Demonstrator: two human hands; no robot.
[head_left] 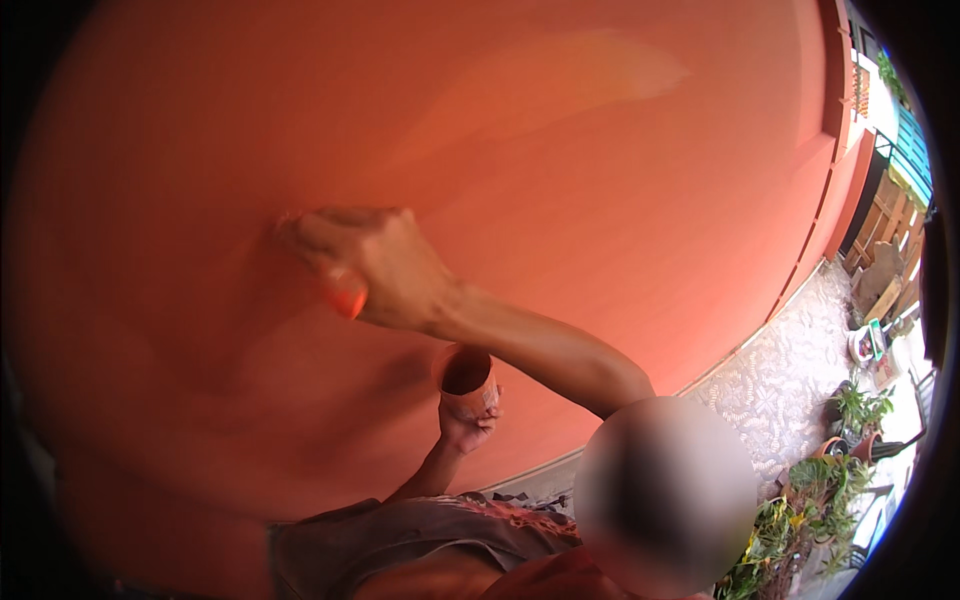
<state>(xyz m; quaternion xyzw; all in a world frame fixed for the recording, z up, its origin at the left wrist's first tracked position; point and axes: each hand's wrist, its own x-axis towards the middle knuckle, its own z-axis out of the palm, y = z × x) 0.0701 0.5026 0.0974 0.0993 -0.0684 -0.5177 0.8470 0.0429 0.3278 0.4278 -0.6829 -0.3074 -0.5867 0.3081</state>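
A broad orange-red wall [560, 200] fills most of the view, with a lighter orange patch high on it. My right hand [380, 262], arm stretched out to the left, is closed around what looks like a paintbrush [349, 303]. Its bright orange handle end sticks out below the fist, while the far end, blurred, meets the wall. Lower down, the fingers of my left hand [466, 430] wrap around a paint-smeared cup [466, 385]. The cup's dark mouth is tilted toward me, and what it contains cannot be made out.
Pale patterned paving [780, 360] runs along the wall's foot at the right. Potted plants [820, 490] and a white bucket [862, 345] stand at its outer side. Wooden boards [890, 220] lean farther off. A blurred round patch covers part of the lower right.
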